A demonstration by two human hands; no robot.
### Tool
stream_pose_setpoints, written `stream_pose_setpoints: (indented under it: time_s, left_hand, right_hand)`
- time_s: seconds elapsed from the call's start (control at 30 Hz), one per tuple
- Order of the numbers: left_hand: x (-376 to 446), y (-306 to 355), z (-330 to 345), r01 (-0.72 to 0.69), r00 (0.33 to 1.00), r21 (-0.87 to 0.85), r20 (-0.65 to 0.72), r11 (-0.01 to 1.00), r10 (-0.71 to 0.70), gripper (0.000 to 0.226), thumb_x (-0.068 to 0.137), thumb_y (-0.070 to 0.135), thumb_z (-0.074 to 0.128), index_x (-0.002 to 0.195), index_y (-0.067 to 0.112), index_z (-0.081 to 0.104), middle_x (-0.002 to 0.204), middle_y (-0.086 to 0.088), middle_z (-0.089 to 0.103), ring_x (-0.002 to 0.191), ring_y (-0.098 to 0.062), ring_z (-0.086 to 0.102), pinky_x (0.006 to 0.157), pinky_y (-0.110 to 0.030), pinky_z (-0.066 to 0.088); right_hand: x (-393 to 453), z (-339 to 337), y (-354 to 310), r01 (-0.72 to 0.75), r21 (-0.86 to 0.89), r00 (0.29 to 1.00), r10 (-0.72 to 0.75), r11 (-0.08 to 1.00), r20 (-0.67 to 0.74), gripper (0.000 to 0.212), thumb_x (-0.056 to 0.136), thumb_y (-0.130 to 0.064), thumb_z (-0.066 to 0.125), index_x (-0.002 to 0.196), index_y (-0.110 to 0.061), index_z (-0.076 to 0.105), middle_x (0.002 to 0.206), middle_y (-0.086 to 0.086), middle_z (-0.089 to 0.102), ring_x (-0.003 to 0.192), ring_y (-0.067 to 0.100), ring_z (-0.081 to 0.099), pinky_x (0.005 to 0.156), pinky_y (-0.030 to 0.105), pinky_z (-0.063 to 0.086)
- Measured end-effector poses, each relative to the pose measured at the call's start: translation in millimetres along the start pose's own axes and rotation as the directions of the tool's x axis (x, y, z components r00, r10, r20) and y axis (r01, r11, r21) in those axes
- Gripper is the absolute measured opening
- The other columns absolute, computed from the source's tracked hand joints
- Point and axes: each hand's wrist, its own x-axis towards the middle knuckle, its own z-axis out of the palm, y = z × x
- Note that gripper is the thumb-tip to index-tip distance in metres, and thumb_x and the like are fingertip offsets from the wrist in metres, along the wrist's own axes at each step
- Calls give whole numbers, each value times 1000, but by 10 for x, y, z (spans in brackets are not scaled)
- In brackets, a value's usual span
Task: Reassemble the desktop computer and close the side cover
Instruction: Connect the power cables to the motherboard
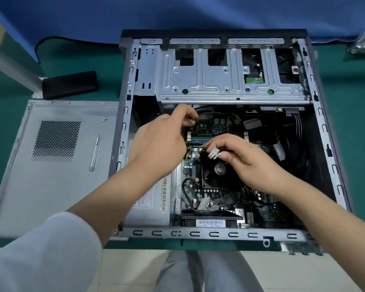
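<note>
On the green table (pixel 13 85), at the far left, the grey side cover (pixel 51 186) lies flat beside the case, its perforated vent patch facing up. A clear-handled screwdriver (pixel 94 153) rests on it near its right edge, and a black rectangular block (pixel 71 83) sits just beyond its far edge.

The desktop computer case (pixel 325 131) lies on its side in the middle of the table, open side up. Along its left wall sits the power supply (pixel 154 199) with a barcode label. The far part holds a silver drive cage (pixel 219 81). Below that lies the green motherboard (pixel 190 180), with the black CPU fan (pixel 219 171) on it and loose cables (pixel 297 125) bundled to the right.

The left hand (pixel 162 144) reaches over the board's upper left, its fingers pinching a dark cable (pixel 193 119). The right hand (pixel 251 163) hovers over the fan, thumb and fingers clamped on a pale plastic connector (pixel 213 153).
</note>
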Motion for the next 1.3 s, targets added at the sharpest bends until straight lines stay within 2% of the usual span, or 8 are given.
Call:
stream_pose_setpoints:
  time_s: [0.27, 0.4, 0.53, 0.63, 0.8, 0.97, 1.1, 1.3]
  left_hand:
    - [-2, 37, 7, -61, 992, 230, 121, 971, 33, 36, 82, 30, 47, 111, 50, 55, 85, 17, 59, 93, -8, 57, 66, -26, 37]
    - [-7, 48, -11, -87, 991, 266, 118, 960, 57, 18, 81, 43, 53, 97, 49, 57, 68, 17, 49, 83, -12, 58, 56, -26, 31]
    - [-17, 18, 49, 43, 997, 107, -67, 993, -36, 16, 88, 26, 52, 93, 41, 54, 75, 23, 51, 70, -8, 48, 51, -24, 28]
    - [-19, 11, 70, 92, 993, 42, -85, 995, -88, 30, 88, 17, 46, 101, 42, 55, 82, 24, 59, 73, -7, 52, 54, -23, 37]
    - [-2, 28, 62, 117, 987, -77, -102, 990, -125, 27, 93, 17, 42, 104, 40, 49, 87, 18, 66, 77, -14, 60, 68, -36, 49]
    - [-11, 33, 62, 118, 981, -108, -139, 987, -133, 26, 94, 17, 40, 105, 39, 48, 93, 13, 66, 83, -16, 61, 73, -42, 50]
    - [7, -3, 70, 120, 966, -219, -199, 968, -164, 26, 94, 16, 42, 102, 41, 48, 92, 18, 64, 85, -11, 62, 74, -38, 50]
    - [26, -7, 84, 76, 970, -347, -190, 935, -149, 33, 89, 11, 59, 90, 42, 49, 88, 24, 62, 82, 6, 59, 75, -22, 49]
  right_hand:
    - [81, 24, -111, 176, -63, 980, -181, 982, -87, 18, 94, 3, 46, 106, 1, 59, 109, 10, 52, 107, 12, 49, 99, 16, 33]
    - [261, -8, -183, -30, 176, 988, 56, 984, -141, 19, 94, -4, 52, 101, -20, 60, 109, 5, 47, 103, 1, 44, 98, 8, 29]
    - [454, -66, -145, -240, 344, 971, 227, 908, 78, 33, 92, -6, 53, 102, -37, 51, 130, 6, 46, 126, 15, 40, 113, 35, 27]
    - [495, -3, -189, -216, 382, 976, 205, 898, 71, 61, 83, 14, 41, 119, -35, 45, 132, -4, 44, 126, 12, 38, 106, 19, 34]
    - [410, 34, -127, -138, -195, 990, 128, 971, -64, 80, 81, 0, 43, 146, -40, 20, 144, 0, 40, 128, 21, 41, 96, 36, 43]
    - [405, 118, -226, -177, -726, 978, 35, 664, -206, 63, 84, -14, 54, 141, -26, 28, 112, 1, 61, 97, 26, 59, 66, 31, 32]
    - [271, 52, -224, -194, -798, 977, 41, 571, -208, 36, 81, -13, 61, 111, -19, 44, 81, 0, 66, 64, 26, 50, 54, 27, 19]
    - [9, -58, -200, -191, -560, 963, 42, 806, -268, 18, 97, -44, 43, 103, -27, 46, 61, -8, 46, 65, 25, 53, 49, 31, 24]
